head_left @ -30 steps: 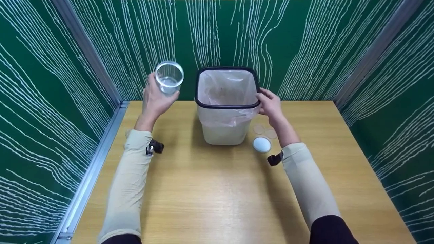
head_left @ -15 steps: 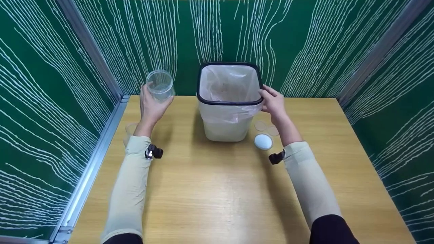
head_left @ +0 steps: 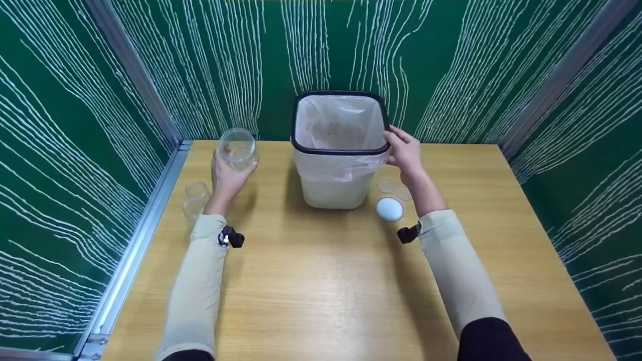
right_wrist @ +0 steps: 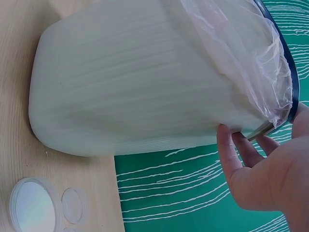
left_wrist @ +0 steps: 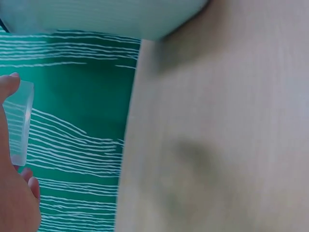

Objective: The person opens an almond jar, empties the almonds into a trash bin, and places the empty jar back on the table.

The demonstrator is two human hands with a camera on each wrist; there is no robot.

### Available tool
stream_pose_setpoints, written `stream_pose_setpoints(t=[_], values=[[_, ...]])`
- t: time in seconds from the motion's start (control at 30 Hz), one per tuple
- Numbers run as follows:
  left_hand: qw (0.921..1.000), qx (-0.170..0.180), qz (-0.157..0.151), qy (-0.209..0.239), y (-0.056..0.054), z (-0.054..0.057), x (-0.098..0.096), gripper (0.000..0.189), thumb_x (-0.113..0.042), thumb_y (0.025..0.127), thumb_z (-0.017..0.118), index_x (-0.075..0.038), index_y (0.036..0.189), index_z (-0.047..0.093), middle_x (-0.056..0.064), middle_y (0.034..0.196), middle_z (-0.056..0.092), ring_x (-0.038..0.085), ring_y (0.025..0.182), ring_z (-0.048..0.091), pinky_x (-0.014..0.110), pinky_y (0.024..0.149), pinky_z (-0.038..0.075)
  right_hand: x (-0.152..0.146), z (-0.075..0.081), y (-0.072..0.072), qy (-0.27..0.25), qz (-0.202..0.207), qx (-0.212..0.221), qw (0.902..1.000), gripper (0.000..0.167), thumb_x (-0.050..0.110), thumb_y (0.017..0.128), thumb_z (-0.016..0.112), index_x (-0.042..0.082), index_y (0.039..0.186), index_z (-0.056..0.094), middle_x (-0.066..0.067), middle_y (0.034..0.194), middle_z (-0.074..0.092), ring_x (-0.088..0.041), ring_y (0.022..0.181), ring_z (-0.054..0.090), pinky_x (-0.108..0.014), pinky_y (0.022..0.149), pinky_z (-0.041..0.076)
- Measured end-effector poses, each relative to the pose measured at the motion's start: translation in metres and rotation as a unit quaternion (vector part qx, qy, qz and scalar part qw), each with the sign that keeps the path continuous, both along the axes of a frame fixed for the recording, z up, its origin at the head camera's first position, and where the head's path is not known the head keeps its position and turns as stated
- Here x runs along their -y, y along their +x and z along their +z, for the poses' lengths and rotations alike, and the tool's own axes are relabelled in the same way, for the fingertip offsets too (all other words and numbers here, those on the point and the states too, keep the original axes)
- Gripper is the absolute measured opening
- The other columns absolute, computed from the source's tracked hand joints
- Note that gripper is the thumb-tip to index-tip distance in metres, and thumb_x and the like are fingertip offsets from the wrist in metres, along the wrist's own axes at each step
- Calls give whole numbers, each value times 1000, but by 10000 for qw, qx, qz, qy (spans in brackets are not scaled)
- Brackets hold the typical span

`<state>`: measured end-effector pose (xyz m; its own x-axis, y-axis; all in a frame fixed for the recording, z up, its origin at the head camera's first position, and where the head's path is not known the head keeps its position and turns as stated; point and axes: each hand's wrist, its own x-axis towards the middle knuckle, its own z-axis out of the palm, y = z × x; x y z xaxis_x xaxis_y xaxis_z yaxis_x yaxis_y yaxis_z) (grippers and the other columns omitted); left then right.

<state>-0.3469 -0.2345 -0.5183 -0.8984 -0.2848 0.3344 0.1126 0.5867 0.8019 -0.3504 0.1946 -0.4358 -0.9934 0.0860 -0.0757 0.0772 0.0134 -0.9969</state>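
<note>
My left hand [head_left: 229, 179] grips a clear cylindrical jar [head_left: 239, 159], held above the back left of the table with its round mouth facing me. In the left wrist view part of the jar's wall [left_wrist: 21, 125] shows between thumb and fingers. A pale trash bin [head_left: 332, 193] with a black rim stands at the back middle, lined with a thin plastic bag [head_left: 346, 120]. At the bin's right side my right hand [head_left: 405, 153] holds the rim, thumb at the top and fingers against the outer wall. Dark specks show inside the liner.
Clear empty jars [head_left: 195, 200] stand left of my left wrist. Right of the bin lie a white round lid [head_left: 389, 208] and clear discs [head_left: 385, 185], one partly behind my right wrist. Green walls with white lines close in the wooden table [head_left: 321, 281].
My left hand has lowered the clear jar toward the table and slightly left. The jars beside that wrist have come into fuller view. My right hand stays on the bin's rim.
</note>
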Motion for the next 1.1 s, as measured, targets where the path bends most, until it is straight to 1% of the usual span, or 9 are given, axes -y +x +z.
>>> stream_pose_setpoints(t=[0.07, 0.17, 0.3, 0.53, 0.63, 0.8, 1.0, 1.07, 1.1], values=[[9999, 108, -27, 27, 0, -8, 2, 104, -48, 71, 82, -15, 150, 23, 12, 144, 38, 27, 132, 37, 45, 109, 31, 0, 0, 0, -19, 7, -9, 10000, 57, 41, 95, 60, 16, 145, 47, -9, 139, 50, -25, 114, 56, -42, 89, 52], [9999, 61, -132, 68, 1, -21, 8, 105, -45, 71, 84, -14, 150, 23, 13, 144, 40, 28, 132, 39, 44, 108, 33, 0, 0, 1, -35, 9, -19, 10000, 59, 42, 94, 60, 14, 145, 47, -10, 139, 50, -26, 114, 56, -42, 90, 51], [9994, 150, -283, 160, 4, -37, 15, 106, -40, 71, 86, -16, 152, 22, 12, 147, 40, 26, 132, 40, 42, 108, 33, 0, 0, 1, -53, -24, 69, 10000, 59, 40, 95, 60, 13, 145, 46, -10, 142, 47, -27, 115, 56, -42, 91, 50], [9987, 484, -188, -15, 9, -55, 25, 104, -39, 70, 86, -10, 149, 26, 15, 146, 41, 30, 132, 41, 42, 109, 32, 2, 0, 1, -78, -5, 84, 9999, 61, 42, 94, 60, 11, 145, 45, -10, 142, 46, -28, 116, 55, -42, 92, 50], [9978, 635, -186, -1, 10, -62, 28, 104, -38, 70, 86, -11, 150, 24, 14, 147, 40, 30, 132, 40, 42, 109, 31, 2, 1, 1, -92, -6, 71, 9999, 60, 43, 94, 60, 12, 144, 47, -10, 141, 47, -28, 117, 55, -42, 92, 50], [9953, 906, -211, 265, 13, -67, 26, 103, -34, 71, 85, -12, 151, 24, 14, 148, 39, 30, 133, 39, 44, 110, 30, 1, 0, 1, -111, -26, 59, 9999, 59, 43, 94, 60, 12, 143, 48, -9, 140, 47, -28, 118, 53, -41, 92, 50], [9882, 1385, -76, 651, 18, -74, 25, 104, -30, 72, 85, -12, 152, 21, 15, 149, 36, 33, 133, 39, 47, 109, 31, 1, 0, 1, -154, -43, 39, 9999, 56, 42, 94, 60, 11, 139, 52, -10, 137, 49, -27, 114, 55, -40, 90, 51], [9865, 1479, 0, 706, 19, -76, 24, 103, -28, 72, 85, -12, 152, 21, 15, 148, 38, 32, 131, 41, 44, 108, 33, 1, 0, 1, -147, -39, 1, 9999, 55, 42, 94, 60, 11, 139, 52, -10, 136, 50, -27, 113, 55, -40, 89, 52], [9853, 1542, 24, 731, 20, -77, 23, 101, -28, 74, 83, -12, 152, 21, 14, 148, 39, 29, 130, 42, 38, 107, 35, 1, 0, 1, -158, -51, -8, 9999, 54, 42, 94, 60, 12, 138, 53, -10, 136, 50, -27, 113, 55, -40, 89, 52]])
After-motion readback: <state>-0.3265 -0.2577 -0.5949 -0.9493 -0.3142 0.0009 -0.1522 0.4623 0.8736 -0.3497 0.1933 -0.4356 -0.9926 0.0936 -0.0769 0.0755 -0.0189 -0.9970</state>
